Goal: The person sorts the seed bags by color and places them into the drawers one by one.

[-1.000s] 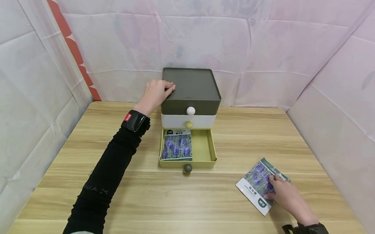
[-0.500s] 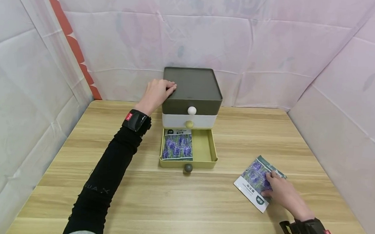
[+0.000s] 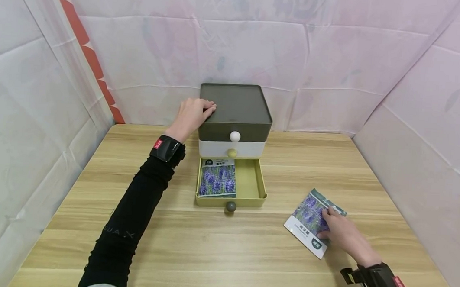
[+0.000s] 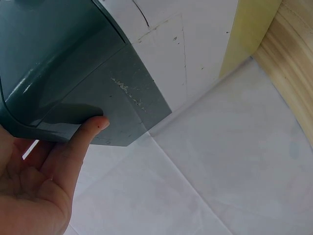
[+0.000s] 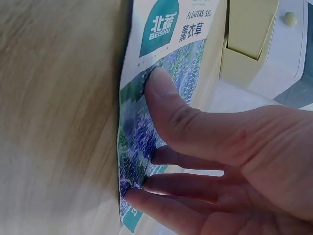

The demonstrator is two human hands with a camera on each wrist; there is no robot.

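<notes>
Wooden table point(image 3: 216, 247), seed packet point(image 3: 308, 221) under right grip point(image 3: 340, 234)

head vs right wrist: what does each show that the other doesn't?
Head only: the left hand resting on the dark top of the drawer box, a seed packet in drawer lying in the open bottom drawer, and the wooden table between fabric walls.
Right wrist only: the packet's print up close, a teal logo and "FLOWERS SE..." lettering, with the thumb pressed flat on the lavender picture.
Both: the right hand touching the seed packet on table, and the yellow drawer beyond it.
</notes>
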